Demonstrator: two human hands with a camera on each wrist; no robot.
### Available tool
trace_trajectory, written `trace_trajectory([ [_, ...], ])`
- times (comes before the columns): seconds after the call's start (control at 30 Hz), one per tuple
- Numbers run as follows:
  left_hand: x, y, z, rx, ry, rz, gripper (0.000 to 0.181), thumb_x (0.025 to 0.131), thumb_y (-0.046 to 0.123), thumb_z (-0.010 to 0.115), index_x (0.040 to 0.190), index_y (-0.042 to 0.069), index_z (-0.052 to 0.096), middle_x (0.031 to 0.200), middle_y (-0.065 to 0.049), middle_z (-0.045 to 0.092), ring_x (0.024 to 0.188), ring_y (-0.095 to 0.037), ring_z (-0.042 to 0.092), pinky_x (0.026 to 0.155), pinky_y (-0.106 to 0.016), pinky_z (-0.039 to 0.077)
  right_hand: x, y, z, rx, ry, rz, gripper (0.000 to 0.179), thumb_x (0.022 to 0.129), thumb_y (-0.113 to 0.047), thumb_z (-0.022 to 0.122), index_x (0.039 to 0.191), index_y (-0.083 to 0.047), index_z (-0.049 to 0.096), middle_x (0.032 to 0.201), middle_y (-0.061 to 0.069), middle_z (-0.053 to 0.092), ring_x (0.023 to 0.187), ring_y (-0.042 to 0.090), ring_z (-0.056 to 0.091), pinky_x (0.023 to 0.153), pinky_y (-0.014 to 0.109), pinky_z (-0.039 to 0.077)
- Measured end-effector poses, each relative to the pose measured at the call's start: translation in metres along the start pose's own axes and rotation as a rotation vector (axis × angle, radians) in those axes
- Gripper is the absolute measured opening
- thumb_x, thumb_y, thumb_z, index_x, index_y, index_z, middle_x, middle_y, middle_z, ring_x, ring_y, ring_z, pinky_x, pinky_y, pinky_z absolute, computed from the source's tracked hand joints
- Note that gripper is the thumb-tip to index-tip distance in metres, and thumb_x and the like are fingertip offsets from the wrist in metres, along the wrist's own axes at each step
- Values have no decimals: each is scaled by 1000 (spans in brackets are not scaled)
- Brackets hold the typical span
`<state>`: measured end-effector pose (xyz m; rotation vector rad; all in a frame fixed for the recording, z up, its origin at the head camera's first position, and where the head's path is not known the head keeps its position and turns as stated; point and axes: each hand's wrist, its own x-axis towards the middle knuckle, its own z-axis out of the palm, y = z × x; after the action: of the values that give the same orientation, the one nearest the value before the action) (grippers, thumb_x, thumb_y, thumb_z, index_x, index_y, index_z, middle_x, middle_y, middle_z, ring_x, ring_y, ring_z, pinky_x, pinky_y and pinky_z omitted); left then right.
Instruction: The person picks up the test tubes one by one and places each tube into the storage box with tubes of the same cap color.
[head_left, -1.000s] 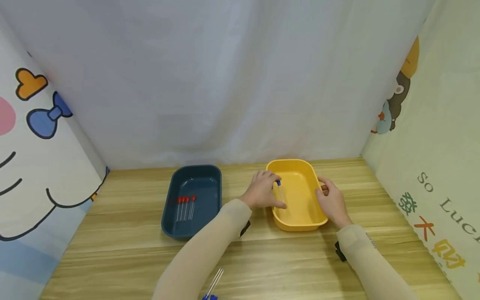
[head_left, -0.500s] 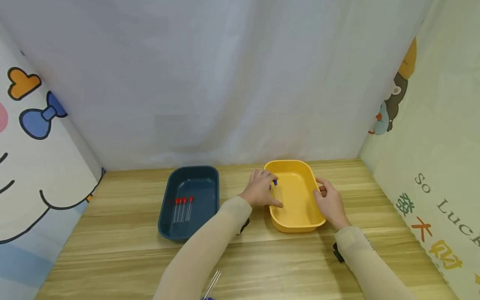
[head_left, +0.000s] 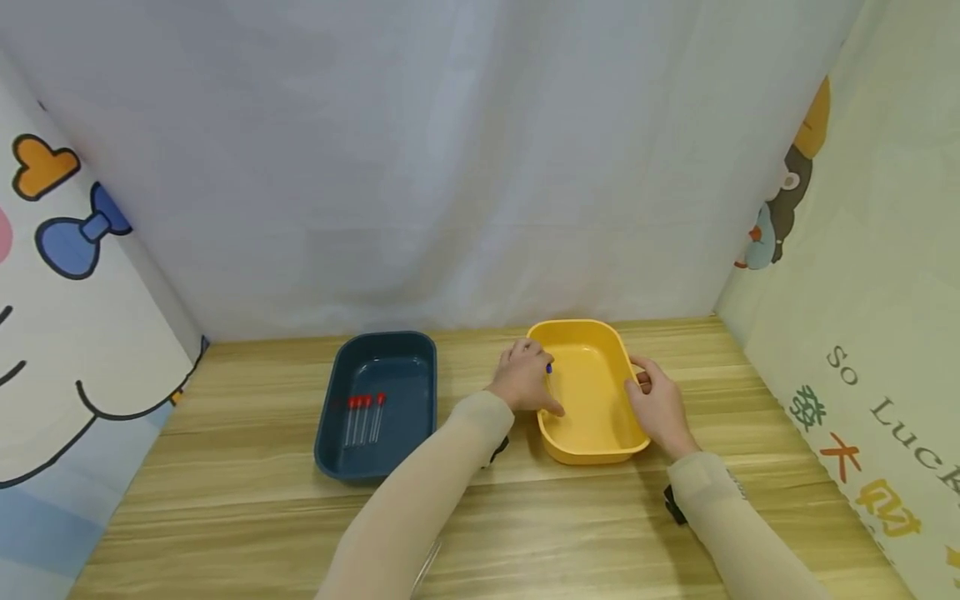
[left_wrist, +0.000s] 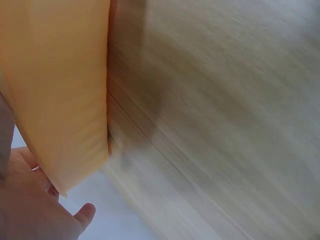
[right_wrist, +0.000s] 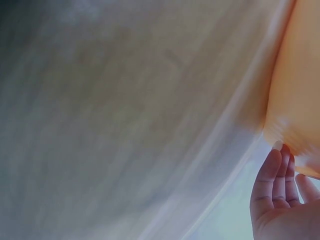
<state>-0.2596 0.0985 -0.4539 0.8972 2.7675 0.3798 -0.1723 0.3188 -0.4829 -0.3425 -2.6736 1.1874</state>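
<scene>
My left hand (head_left: pixel 523 379) reaches over the left side of a yellow tray (head_left: pixel 597 456), thumb and fingers curled about a clear blue-capped tube (head_left: pixel 549 368). Most of that tube is hidden by the hand. On the opposite side, my right hand (head_left: pixel 660 408) grips the tray's rim, with its thumb at the inside and fingers at the outer wall. In the right wrist view the right hand's fingers (right_wrist: pixel 280 172) lie against the outer wall of the tray. The left wrist view has part of the left hand (left_wrist: pixel 37 205) at the tray's edge.
A dark blue tray (head_left: pixel 397 350) stands to the left, with several red-capped tubes (head_left: pixel 365 421) lying side by side in it. Clear tube ends (head_left: pixel 427 567) show at the table's front, partly covered by the left sleeve. A white curtain (head_left: pixel 465 167) hangs behind the wooden table (head_left: pixel 247 442).
The left wrist has swung slightly right and the hand now covers more of the blue-capped tube. The left sleeve hides more of the tubes at the front. The right hand keeps its grip.
</scene>
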Motion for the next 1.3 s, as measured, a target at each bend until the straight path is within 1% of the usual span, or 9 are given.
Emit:
trace_trajectory([
  [0.2, 3, 5, 0, 51, -19, -1, 86, 77, 54, 88, 148, 18, 55, 151, -1, 53, 147, -24, 36, 126, -48, 28, 1, 4, 2, -2, 3, -3, 45, 105, -14, 50, 149, -3, 51, 119, 26, 63, 102, 33, 61, 77, 27, 50],
  [0.47, 9, 7, 4, 92, -7, -16, 86, 75, 50, 90, 146, 15, 57, 147, -3, 54, 149, -26, 33, 130, -52, 19, 3, 3, 1, 2, 2, -9, 45, 106, -14, 49, 150, -3, 50, 118, 26, 63, 100, 33, 61, 77, 29, 50],
  [0.57, 10, 7, 5, 102, -18, -15, 88, 74, 50, 91, 147, 16, 56, 147, -3, 53, 151, -27, 31, 131, -54, 16, 3, 3, 1, -1, -3, -7, 45, 106, -14, 50, 150, -3, 50, 118, 25, 63, 100, 33, 61, 77, 29, 50],
  [0.73, 9, 7, 6, 79, -21, -5, 90, 74, 51, 90, 150, 18, 54, 149, -4, 52, 150, -26, 31, 131, -55, 14, 2, 3, 0, -5, -9, 0, 46, 106, -15, 49, 151, -4, 49, 120, 25, 62, 101, 33, 61, 78, 30, 50],
  [0.9, 10, 3, 7, 50, 26, 20, 90, 75, 54, 89, 150, 20, 53, 147, -3, 53, 144, -25, 38, 129, -51, 17, 2, 3, 1, 1, -10, 4, 46, 106, -14, 49, 151, -4, 49, 119, 25, 61, 100, 32, 60, 76, 29, 50],
  [1.0, 9, 1, 7, 39, 54, 33, 88, 76, 55, 88, 149, 21, 53, 148, -3, 53, 143, -25, 40, 128, -49, 18, 2, 2, 1, 9, -11, 8, 46, 106, -14, 49, 151, -3, 49, 119, 25, 61, 101, 32, 60, 76, 28, 50],
  [1.23, 3, -1, -2, -43, 74, 52, 87, 77, 52, 88, 150, 22, 53, 152, -3, 52, 145, -26, 39, 130, -50, 17, 1, 1, 0, 8, -21, 17, 47, 106, -15, 48, 152, -4, 48, 121, 25, 61, 103, 33, 60, 78, 29, 50],
  [1.3, 1, -1, -6, -46, 82, 65, 86, 78, 51, 88, 150, 22, 53, 152, -3, 51, 146, -27, 39, 130, -50, 17, 1, 1, -1, 7, -21, 18, 47, 106, -15, 48, 152, -4, 47, 121, 25, 61, 103, 32, 60, 77, 29, 50],
])
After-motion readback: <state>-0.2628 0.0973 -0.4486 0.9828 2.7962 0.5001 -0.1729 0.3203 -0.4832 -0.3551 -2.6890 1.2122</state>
